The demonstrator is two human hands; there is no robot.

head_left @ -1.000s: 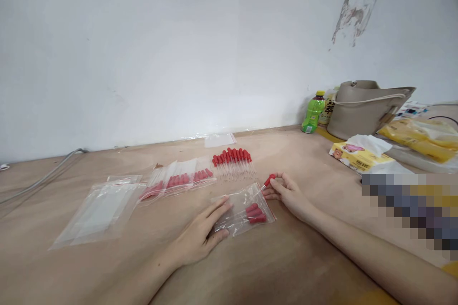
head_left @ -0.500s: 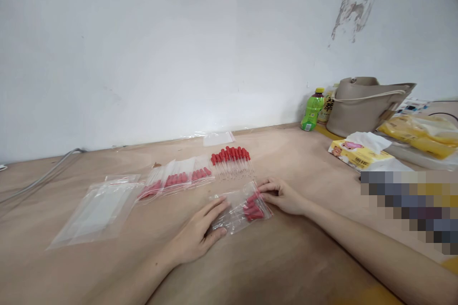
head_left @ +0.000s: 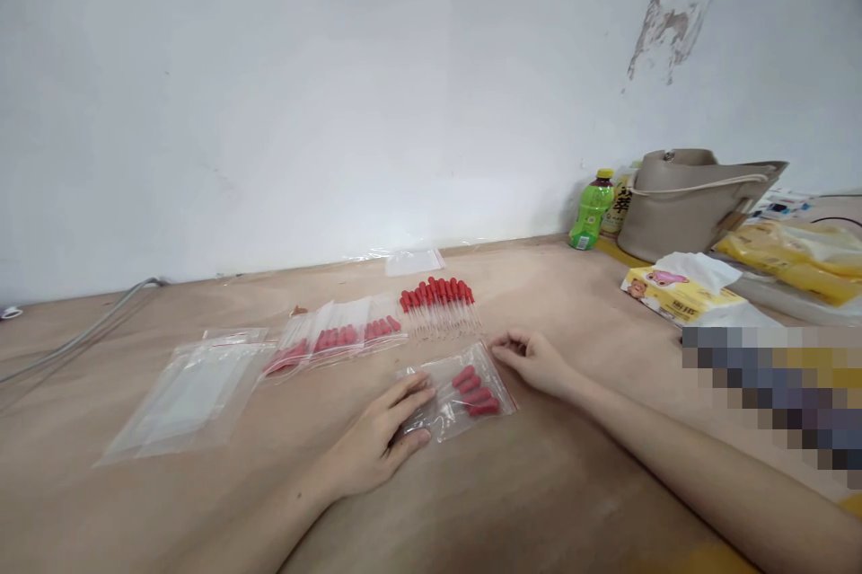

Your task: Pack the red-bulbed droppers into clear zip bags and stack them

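Observation:
A clear zip-lock bag (head_left: pixel 441 417) lies flat on the brown-covered table, with several red-bulbed droppers (head_left: pixel 479 394) inside; their clear stems are hard to see. My left hand (head_left: pixel 387 430) rests on the bag's left end, fingers spread. At the upper right corner, on the red zip edge, the fingertips of my right hand (head_left: pixel 529 360) are pinched together. Just behind stands a row of loose red-bulbed droppers (head_left: pixel 441 300) lying side by side. To their left, filled zip-lock bags (head_left: pixel 337 327) overlap, red bulbs towards me.
Flat, unfilled zip bags (head_left: pixel 192 390) are stacked at the left, and another small bag (head_left: pixel 412 263) lies by the wall. A grey cable (head_left: pixel 101 322) runs along the left. On the right are a tissue pack (head_left: pixel 664 294), a green bottle (head_left: pixel 593 210) and a grey-beige handbag (head_left: pixel 680 206).
My right hand has shifted slightly up and away from the bulbs, to the zip corner. The bulbs in the bag now show more fully. My left hand stays on the bag.

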